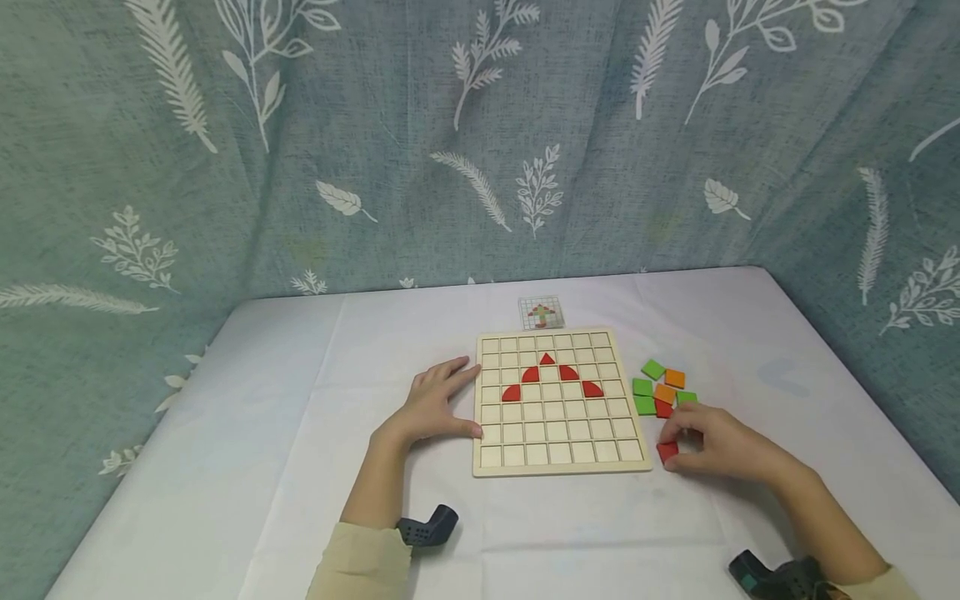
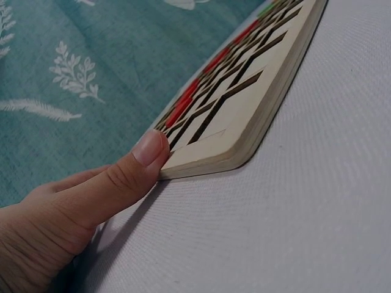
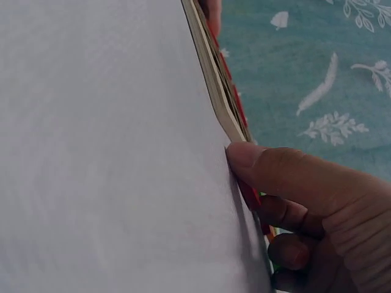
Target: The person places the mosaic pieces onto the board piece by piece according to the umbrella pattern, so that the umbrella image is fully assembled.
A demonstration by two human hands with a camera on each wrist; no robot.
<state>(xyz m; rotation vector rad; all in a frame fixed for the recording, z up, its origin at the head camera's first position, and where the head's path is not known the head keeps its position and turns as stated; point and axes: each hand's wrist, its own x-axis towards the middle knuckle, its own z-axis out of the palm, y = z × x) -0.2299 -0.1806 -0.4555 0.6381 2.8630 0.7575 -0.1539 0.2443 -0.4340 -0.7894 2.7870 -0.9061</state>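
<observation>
A wooden grid board [image 1: 557, 460] lies flat on the table, with a red triangle [image 1: 547, 359] and several red quarter-round pieces [image 1: 592, 389] set in its cells. Along the board's left edge, my left hand [image 1: 431, 404] rests with thumb and fingers spread; in the left wrist view the thumb [image 2: 151, 148] touches the board's rim near a corner. My right hand [image 1: 723, 443] pinches a red piece [image 1: 667, 452] between thumb and fingers, just beyond the board's lower right side. In the right wrist view the fingers partly hide that red piece [image 3: 249, 196].
Right of the board lies a loose group of green tiles [image 1: 642, 387], orange tiles [image 1: 674, 379] and another red tile [image 1: 663, 408], partly behind my right hand. A small gridded picture card [image 1: 541, 312] sits behind the board. A patterned curtain [image 1: 480, 167] hangs past the table's back edge.
</observation>
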